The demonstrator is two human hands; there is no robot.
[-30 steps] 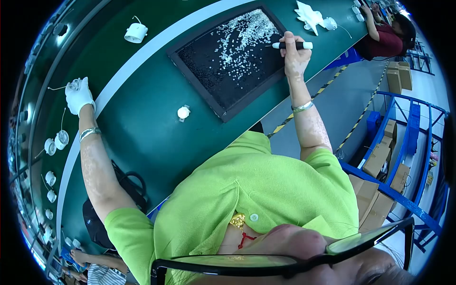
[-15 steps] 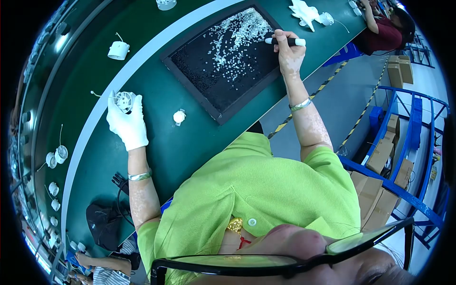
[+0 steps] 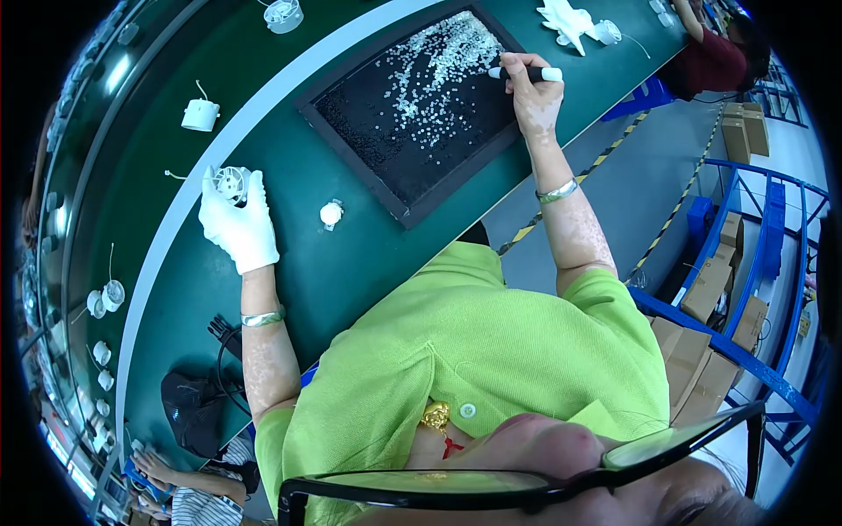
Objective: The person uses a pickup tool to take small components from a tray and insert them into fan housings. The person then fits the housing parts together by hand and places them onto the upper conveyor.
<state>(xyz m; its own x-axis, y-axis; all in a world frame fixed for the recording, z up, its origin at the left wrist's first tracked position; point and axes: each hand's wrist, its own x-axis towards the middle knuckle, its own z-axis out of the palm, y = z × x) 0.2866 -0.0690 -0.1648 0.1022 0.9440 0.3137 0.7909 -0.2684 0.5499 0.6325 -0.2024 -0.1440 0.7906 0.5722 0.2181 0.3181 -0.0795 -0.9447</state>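
My left hand (image 3: 239,230), in a white glove, grips a round white plastic housing (image 3: 231,185) with a spoked inside; a short wire sticks out to its left. My bare right hand (image 3: 536,98) pinches a black pen-like tool with white ends (image 3: 548,74). The tool's tip is over the right side of a shallow black tray (image 3: 405,216). Many small translucent pieces (image 3: 430,83) are scattered in the tray, thickest at its far corner, with tiny black pieces (image 3: 351,131) along the left. Between the left hand and the tray lies a small white round part (image 3: 331,214).
Beyond a pale strip, a green conveyor belt carries white cup-shaped parts with wires (image 3: 201,114). A white glove (image 3: 567,24) and another white part (image 3: 607,32) lie past the tray. A black cap (image 3: 191,412) rests near my left elbow. Co-workers sit at both ends; blue racks hold boxes.
The white parts on the belt have shifted down and left. My left hand has moved slightly right with the housing. My right hand has barely moved over the tray.
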